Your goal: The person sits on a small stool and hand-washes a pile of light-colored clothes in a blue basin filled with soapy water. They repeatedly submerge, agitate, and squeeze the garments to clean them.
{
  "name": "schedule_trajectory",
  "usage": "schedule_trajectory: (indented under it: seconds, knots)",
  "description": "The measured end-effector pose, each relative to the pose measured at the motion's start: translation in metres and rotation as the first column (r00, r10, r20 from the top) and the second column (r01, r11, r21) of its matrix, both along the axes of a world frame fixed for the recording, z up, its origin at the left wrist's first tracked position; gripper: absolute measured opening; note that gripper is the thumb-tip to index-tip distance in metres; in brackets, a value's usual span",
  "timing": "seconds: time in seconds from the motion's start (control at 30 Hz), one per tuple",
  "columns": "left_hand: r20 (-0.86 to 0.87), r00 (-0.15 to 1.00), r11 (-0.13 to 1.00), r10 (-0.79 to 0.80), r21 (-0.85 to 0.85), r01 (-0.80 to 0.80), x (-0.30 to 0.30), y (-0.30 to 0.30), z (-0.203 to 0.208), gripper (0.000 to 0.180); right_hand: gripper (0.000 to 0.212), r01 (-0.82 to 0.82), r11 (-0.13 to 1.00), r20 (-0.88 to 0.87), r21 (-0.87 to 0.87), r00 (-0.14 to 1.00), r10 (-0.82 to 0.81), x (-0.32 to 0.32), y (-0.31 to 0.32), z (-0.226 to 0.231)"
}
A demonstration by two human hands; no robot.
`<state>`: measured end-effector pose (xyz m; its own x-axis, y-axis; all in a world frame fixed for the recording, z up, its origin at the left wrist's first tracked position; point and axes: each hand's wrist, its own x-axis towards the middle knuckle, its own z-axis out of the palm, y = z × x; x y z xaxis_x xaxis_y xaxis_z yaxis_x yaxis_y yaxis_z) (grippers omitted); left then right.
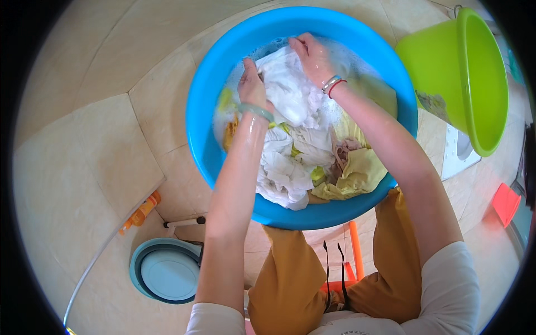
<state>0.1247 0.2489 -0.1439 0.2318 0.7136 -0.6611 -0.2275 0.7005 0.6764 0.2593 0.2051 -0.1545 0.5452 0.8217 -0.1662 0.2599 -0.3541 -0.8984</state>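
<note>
A large blue basin (200, 120) holds soapy water and a pile of wet laundry. My left hand (252, 85), with a pale green bangle at its wrist, grips the left side of a white garment (286, 84); its fingertips are partly hidden. Curled over the same garment's upper right edge is my right hand (314, 60), its wrist carrying a silver bangle and a red cord. Suds lie around both hands. More white cloth (282, 173) is heaped in the near half of the basin, beside a pale yellow garment (360, 172).
A lime green bucket (435, 67) lies tipped at the right, near a white floor fixture (459, 151). On the left are a grey-blue collapsible basin (167, 271), an orange bottle (142, 212) and a thin hose (92, 271). A red plastic piece (506, 205) is at far right.
</note>
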Motion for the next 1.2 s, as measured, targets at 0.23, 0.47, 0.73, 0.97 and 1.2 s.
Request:
schedule_trajectory:
  seconds: [0.23, 0.47, 0.73, 0.97, 1.2]
  knots:
    - [-0.455, 0.881, 0.992, -0.129, -0.071, 0.109, 0.001, 0.008, -0.087, 0.056, 0.02, -0.305, 0.928, 0.307, -0.213, 0.881, 0.36, 0.015, -0.02, -0.066]
    - [0.106, 0.994, 0.982, -0.037, -0.181, 0.056, -0.021, 0.01, -0.034, 0.039, 0.002, -0.521, 0.804, 0.266, 0.286, 0.85, 0.456, -0.062, -0.042, 0.062]
    - [0.328, 0.939, 0.966, 0.105, -0.258, -0.017, 0.019, -0.058, 0.023, 0.034, 0.023, -0.307, 0.943, 0.258, -0.13, 0.908, 0.331, -0.008, -0.001, 0.017]
    - [0.252, 0.967, 0.989, -0.039, -0.125, 0.073, -0.027, -0.051, 0.002, 0.033, 0.023, -0.49, 0.861, 0.536, 0.134, 0.767, 0.353, -0.087, -0.043, 0.054]
    - [0.492, 0.856, 0.932, 0.16, -0.36, 0.032, 0.014, -0.063, 0.016, 0.03, 0.02, -0.212, 0.948, 0.342, -0.24, 0.895, 0.286, -0.019, -0.004, 0.015]
